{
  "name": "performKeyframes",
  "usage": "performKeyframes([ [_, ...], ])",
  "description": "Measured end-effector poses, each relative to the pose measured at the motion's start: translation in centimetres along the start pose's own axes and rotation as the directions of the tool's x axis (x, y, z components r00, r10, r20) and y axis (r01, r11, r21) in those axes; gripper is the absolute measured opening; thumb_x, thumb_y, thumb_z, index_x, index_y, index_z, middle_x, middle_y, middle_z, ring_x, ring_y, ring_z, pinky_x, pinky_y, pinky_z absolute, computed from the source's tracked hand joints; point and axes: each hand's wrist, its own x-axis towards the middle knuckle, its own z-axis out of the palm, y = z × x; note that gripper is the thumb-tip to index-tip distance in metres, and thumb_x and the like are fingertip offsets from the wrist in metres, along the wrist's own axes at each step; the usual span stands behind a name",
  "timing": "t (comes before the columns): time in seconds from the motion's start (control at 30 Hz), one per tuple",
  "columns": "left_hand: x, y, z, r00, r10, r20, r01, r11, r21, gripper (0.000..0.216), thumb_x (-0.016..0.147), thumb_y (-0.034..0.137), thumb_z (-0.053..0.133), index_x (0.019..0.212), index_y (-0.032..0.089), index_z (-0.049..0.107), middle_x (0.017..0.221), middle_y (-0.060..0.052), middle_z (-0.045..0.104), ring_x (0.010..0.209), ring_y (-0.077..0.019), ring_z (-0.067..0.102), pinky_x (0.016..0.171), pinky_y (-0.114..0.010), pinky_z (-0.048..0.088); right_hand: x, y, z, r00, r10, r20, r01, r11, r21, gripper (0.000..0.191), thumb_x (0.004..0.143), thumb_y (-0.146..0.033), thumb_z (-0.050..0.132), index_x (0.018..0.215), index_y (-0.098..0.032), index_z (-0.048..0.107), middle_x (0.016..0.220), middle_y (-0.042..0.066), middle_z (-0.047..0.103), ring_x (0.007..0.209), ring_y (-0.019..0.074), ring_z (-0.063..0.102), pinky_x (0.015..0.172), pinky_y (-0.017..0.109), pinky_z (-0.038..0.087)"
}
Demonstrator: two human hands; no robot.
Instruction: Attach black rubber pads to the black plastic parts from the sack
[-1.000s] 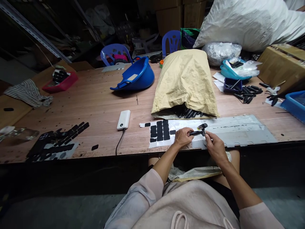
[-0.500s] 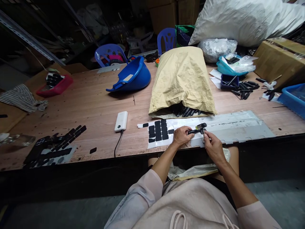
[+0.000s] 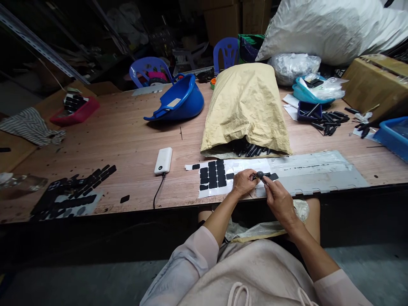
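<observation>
My left hand and my right hand meet at the near edge of the wooden table. Both are closed on a small black part held between them just above the table. Right beside my left hand lies a white backing sheet with several black pads stuck on it. Behind it a tan sack lies on its side, with several black parts spilling from its open mouth.
A white power bank with a cable lies left of the sheet. More black pads sit at the near left. A blue basin, a red tray, a blue bin, a cardboard box and a grey plate surround the spot.
The black part was turned in my hands and now lies lower and more end-on. My right hand shifted slightly left toward my left hand.
</observation>
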Motion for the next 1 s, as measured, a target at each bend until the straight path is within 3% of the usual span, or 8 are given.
performKeyframes([
  [0.1, 0.0, 0.0, 0.0, 1.0, -0.017, 0.003, 0.017, 1.0, -0.017, 0.015, 0.084, 0.024, 0.082, 0.099, 0.025, 0.082, 0.079, 0.004, 0.07, 0.074, -0.0137, 0.062, 0.072, -0.023, 0.044, 0.2, 0.3, 0.0, 1.0, 0.011, -0.003, -0.011, 1.0, -0.008, 0.045, 0.109, -0.04, 0.043, 0.138, -0.025, 0.075, 0.097, 0.009, 0.074, 0.086, 0.0225, 0.07, 0.077, 0.033, 0.055],
  [0.3, 0.1, 0.0, 0.1, 1.0, -0.021, 0.001, 0.021, 0.999, -0.032, 0.016, 0.082, 0.022, 0.082, 0.098, 0.024, 0.082, 0.079, 0.005, 0.07, 0.075, -0.0136, 0.063, 0.072, -0.024, 0.045, 0.7, 0.8, -1.1, 0.993, -0.014, -0.116, 0.016, 1.0, 0.009, 0.047, 0.111, -0.042, 0.043, 0.14, -0.022, 0.073, 0.104, 0.011, 0.076, 0.094, 0.0232, 0.071, 0.087, 0.034, 0.056],
  [0.5, 0.1, -0.2, 0.2, 1.0, -0.017, -0.006, 0.017, 1.0, -0.025, 0.015, 0.082, 0.024, 0.082, 0.097, 0.024, 0.082, 0.078, 0.004, 0.071, 0.075, -0.0139, 0.064, 0.072, -0.024, 0.046, 0.4, 1.4, -1.0, 0.999, 0.015, -0.047, -0.016, 1.0, -0.018, 0.045, 0.109, -0.043, 0.044, 0.135, -0.024, 0.076, 0.099, 0.009, 0.075, 0.09, 0.0232, 0.07, 0.081, 0.033, 0.054],
  [0.63, 0.2, -0.4, 0.4, 1.0, -0.006, -0.006, 0.006, 1.0, -0.013, 0.018, 0.081, 0.023, 0.082, 0.099, 0.024, 0.082, 0.079, 0.004, 0.071, 0.078, -0.0152, 0.066, 0.076, -0.025, 0.048, 1.6, 2.1, -2.1, 0.991, 0.024, -0.133, -0.024, 1.0, 0.002, 0.045, 0.109, -0.042, 0.044, 0.136, -0.022, 0.075, 0.106, 0.011, 0.076, 0.097, 0.0241, 0.07, 0.088, 0.036, 0.053],
  [0.83, 0.2, -0.3, 0.3, 0.999, 0.035, 0.007, -0.035, 0.999, 0.014, 0.021, 0.08, 0.024, 0.081, 0.101, 0.025, 0.081, 0.08, 0.004, 0.071, 0.08, -0.0171, 0.066, 0.079, -0.026, 0.051, 4.3, 6.8, -4.8, 0.963, 0.158, -0.218, -0.22, 0.93, -0.295, 0.041, 0.104, -0.039, 0.052, 0.131, -0.023, 0.077, 0.107, 0.012, 0.071, 0.084, 0.0218, 0.057, 0.071, 0.034, 0.038],
  [1.0, 0.1, -0.2, 0.3, 0.999, 0.041, 0.007, -0.041, 0.999, 0.019, 0.022, 0.081, 0.031, 0.084, 0.102, 0.024, 0.081, 0.081, 0.003, 0.07, 0.079, -0.0169, 0.065, 0.077, -0.026, 0.049, 6.1, 10.5, -5.0, 0.967, 0.177, -0.183, -0.246, 0.828, -0.504, 0.035, 0.101, -0.031, 0.055, 0.121, -0.019, 0.081, 0.094, 0.013, 0.065, 0.08, 0.0216, 0.047, 0.069, 0.035, 0.027],
])
